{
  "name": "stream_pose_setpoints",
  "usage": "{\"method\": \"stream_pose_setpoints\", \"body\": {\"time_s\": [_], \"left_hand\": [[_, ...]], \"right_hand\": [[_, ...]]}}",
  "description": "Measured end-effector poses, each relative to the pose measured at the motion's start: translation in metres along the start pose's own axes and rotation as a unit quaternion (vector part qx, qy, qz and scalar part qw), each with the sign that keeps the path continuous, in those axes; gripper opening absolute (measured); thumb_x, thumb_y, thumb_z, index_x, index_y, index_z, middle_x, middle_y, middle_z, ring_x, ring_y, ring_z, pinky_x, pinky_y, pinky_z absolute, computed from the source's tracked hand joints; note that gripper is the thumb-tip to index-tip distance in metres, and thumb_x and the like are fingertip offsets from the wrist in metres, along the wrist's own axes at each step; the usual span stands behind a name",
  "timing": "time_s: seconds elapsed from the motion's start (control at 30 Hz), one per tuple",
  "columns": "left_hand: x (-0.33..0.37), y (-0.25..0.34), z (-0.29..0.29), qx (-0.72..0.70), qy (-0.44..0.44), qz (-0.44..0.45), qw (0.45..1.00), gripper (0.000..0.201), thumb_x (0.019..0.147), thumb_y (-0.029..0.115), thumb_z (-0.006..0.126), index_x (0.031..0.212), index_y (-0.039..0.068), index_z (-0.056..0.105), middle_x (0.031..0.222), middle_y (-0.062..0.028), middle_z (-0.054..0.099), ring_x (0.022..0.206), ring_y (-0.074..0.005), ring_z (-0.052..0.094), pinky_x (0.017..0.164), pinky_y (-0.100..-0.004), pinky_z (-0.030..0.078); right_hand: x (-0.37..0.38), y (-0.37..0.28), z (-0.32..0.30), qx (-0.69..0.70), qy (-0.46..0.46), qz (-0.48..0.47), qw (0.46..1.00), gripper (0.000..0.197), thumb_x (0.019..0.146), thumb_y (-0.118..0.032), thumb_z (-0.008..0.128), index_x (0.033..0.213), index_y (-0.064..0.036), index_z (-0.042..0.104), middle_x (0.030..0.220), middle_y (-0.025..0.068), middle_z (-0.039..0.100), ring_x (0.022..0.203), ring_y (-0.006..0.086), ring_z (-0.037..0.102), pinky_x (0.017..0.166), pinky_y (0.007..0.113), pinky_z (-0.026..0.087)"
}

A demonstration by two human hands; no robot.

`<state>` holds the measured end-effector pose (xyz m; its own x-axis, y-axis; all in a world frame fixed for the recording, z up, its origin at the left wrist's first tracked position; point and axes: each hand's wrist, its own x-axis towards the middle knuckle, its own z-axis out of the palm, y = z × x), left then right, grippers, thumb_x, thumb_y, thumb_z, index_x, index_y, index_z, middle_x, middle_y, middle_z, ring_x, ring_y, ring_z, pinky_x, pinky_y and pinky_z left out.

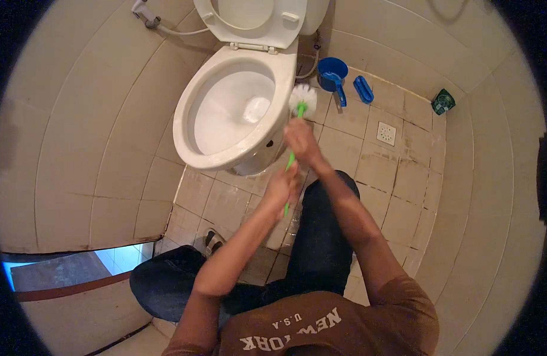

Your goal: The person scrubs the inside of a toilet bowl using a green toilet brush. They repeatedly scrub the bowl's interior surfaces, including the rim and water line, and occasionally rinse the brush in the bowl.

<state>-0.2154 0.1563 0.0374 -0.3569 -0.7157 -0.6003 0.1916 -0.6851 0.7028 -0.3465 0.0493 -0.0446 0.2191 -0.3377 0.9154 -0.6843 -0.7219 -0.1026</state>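
Note:
Both my hands grip a toilet brush [303, 99] with a bright green handle and a round head of white bristles. My right hand [302, 141] is closed on the handle just below the head. Farther down, my left hand [280, 188] wraps the same handle, whose end pokes out beneath it. The bristles are at the right outer side of the white toilet bowl [184, 139]; I cannot tell whether they touch it. The toilet's seat and lid [249, 24] are raised, and the inside of the bowl shows wet and white.
On the tiled floor right of the toilet are a blue dipper [332, 70], a blue scrub brush [363, 89], a square drain cover [386, 134] and a green packet [443, 102]. A hand sprayer [144, 13] with a hose hangs on the left wall. Walls close in on both sides.

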Motion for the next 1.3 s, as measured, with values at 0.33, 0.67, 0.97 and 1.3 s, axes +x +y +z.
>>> {"method": "stream_pose_setpoints", "body": {"time_s": [0.33, 0.67, 0.97, 1.3], "left_hand": [[-0.164, -0.025, -0.057, 0.008, 0.151, -0.140, 0.978, 0.025, 0.098, 0.038, 0.053, 0.101, 0.013, 0.051, 0.062, 0.0078, 0.036, 0.046, -0.0024, 0.028, 0.040, -0.0192, 0.017], [-0.102, 0.010, -0.032, -0.039, 0.037, -0.084, 0.995, 0.024, 0.099, 0.037, 0.051, 0.100, 0.013, 0.053, 0.061, 0.0084, 0.036, 0.043, -0.0018, 0.026, 0.037, -0.0189, 0.018], [-0.223, -0.001, -0.041, -0.037, 0.119, -0.068, 0.990, 0.024, 0.100, 0.036, 0.047, 0.100, 0.012, 0.051, 0.062, 0.0064, 0.037, 0.044, -0.0036, 0.027, 0.038, -0.0196, 0.019], [-0.081, 0.085, -0.085, 0.152, 0.150, 0.237, 0.948, 0.043, 0.100, 0.032, 0.044, 0.131, 0.003, 0.045, 0.112, -0.0123, 0.054, 0.081, -0.0227, 0.057, 0.074, -0.0332, 0.049]], "right_hand": [[-0.003, -0.182, -0.009, 0.332, -0.166, 0.265, 0.890, 0.029, 0.084, -0.015, 0.054, 0.059, -0.0022, 0.054, 0.060, 0.0149, 0.054, 0.068, 0.0328, 0.052, 0.080, 0.048, 0.039], [0.035, -0.107, -0.024, 0.220, -0.092, 0.247, 0.939, 0.028, 0.086, -0.008, 0.052, 0.059, -0.0020, 0.048, 0.058, 0.0141, 0.043, 0.063, 0.0346, 0.044, 0.071, 0.045, 0.037], [0.065, -0.206, -0.034, 0.368, -0.083, 0.169, 0.911, 0.017, 0.077, -0.006, 0.056, 0.062, -0.0035, 0.050, 0.061, 0.0118, 0.043, 0.065, 0.0314, 0.045, 0.075, 0.046, 0.039], [0.157, -0.134, 0.001, 0.226, -0.323, 0.348, 0.850, 0.061, 0.088, -0.039, 0.063, 0.136, -0.0045, 0.046, 0.108, 0.0225, 0.058, 0.099, 0.0390, 0.059, 0.091, 0.043, 0.046]]}}
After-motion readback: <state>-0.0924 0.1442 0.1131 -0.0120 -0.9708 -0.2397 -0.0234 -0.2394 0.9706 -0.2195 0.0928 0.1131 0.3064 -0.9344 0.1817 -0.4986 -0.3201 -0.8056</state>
